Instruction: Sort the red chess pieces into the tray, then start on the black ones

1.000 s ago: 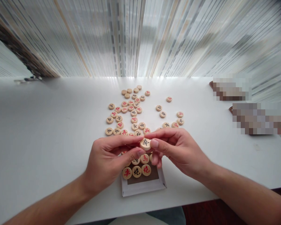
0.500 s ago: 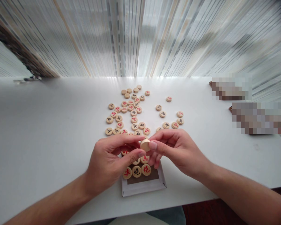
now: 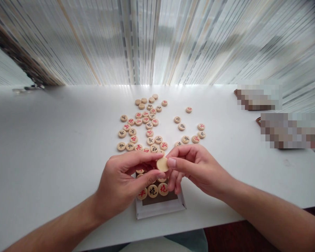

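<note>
Wht table [image 3: 55, 150]; shallow box [image 3: 160, 211] on it; by box, L hand [image 3: 118, 180], half-curled, can't tell if gripping; R hand [image 3: 201, 169] pinches wooden disc [image 3: 162, 165], blank face showing. Prob. light, hard, bit slick; hold by rim.

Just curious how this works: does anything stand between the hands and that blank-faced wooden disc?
Nothing visible: the right hand has its thumb directly against the wooden disc, and no object shows between it and the left hand.
</note>
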